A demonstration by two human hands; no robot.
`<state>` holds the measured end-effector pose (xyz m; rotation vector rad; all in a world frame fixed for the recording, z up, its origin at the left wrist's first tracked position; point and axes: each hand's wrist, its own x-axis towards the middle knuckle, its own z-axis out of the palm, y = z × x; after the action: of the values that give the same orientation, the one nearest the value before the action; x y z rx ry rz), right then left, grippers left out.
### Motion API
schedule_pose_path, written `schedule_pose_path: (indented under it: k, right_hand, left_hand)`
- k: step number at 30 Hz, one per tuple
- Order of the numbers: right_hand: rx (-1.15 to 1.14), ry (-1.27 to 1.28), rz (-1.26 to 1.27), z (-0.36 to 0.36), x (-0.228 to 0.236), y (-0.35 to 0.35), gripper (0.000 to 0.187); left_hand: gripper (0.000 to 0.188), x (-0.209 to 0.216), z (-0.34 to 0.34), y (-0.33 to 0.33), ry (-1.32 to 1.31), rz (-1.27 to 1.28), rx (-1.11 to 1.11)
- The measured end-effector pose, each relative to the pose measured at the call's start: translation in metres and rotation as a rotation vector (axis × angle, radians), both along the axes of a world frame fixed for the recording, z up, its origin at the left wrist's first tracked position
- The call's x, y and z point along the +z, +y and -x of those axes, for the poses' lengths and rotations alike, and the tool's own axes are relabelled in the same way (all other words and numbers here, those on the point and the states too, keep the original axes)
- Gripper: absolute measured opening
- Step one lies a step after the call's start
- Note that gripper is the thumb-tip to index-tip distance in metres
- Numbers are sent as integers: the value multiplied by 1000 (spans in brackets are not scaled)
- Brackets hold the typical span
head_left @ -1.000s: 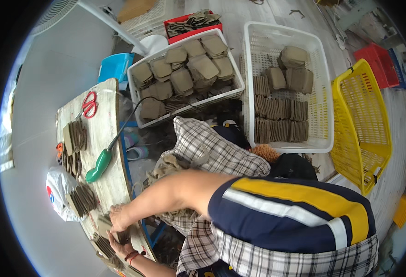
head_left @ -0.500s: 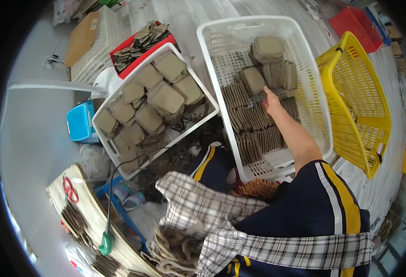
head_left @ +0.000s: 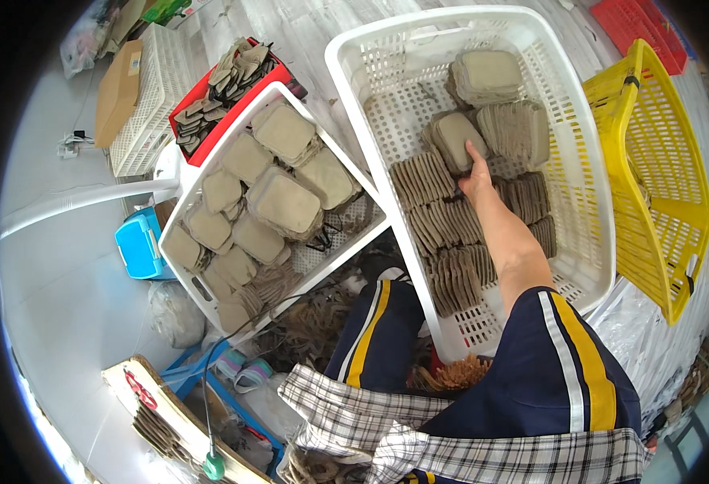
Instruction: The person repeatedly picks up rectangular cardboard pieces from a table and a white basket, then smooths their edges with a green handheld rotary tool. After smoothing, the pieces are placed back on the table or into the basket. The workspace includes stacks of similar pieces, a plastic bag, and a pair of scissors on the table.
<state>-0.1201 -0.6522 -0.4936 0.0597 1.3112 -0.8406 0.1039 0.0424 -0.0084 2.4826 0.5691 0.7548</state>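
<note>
My right hand (head_left: 477, 179) reaches into a white plastic basket (head_left: 600, 266). One digit lies along the face of the front pad of a stack of grey-beige rounded-square pads (head_left: 454, 139), and the other fingers are partly hidden at its lower edge. The hand looks closed on this stack, which leans among the others. Beside it, to the right, a row of the same pads (head_left: 509, 133) stands on edge, with a flat pile (head_left: 487, 74) behind. Several more upright rows (head_left: 447, 222) fill the nearer half, partly covered by my forearm. My left hand is out of view.
Left of the basket, a white crate (head_left: 346, 238) holds several piles of pads. Behind it sits a red bin (head_left: 189, 109) of darker pieces. A yellow basket (head_left: 681, 230) leans at the right. At lower left, a board (head_left: 128, 371) carries red-handled scissors (head_left: 139, 389) and a green-handled corded tool (head_left: 213, 465).
The view has shifted, so the baskets appear larger and nearer. My right hand stays at the same stack, its digit now further over the front pad.
</note>
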Motion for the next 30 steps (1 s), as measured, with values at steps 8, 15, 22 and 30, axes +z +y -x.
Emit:
schedule_pose_path:
  k: [8,15,22,30]
  right_hand:
    - [-65,-75,27,-6,15,-13,107]
    - [76,86,-27,-26,23,-24,107]
    - [25,-57,137,-26,-13,-31,90]
    - [73,145,83,-18,-29,-32,114]
  left_hand:
    - [47,-2,-3,-3,-1,-19,18]
    - [46,-1,6,-2,-12,-45,44]
    - [45,1,5,-6,-14,-81,45]
    - [44,2,0,-9,-22,-105,36]
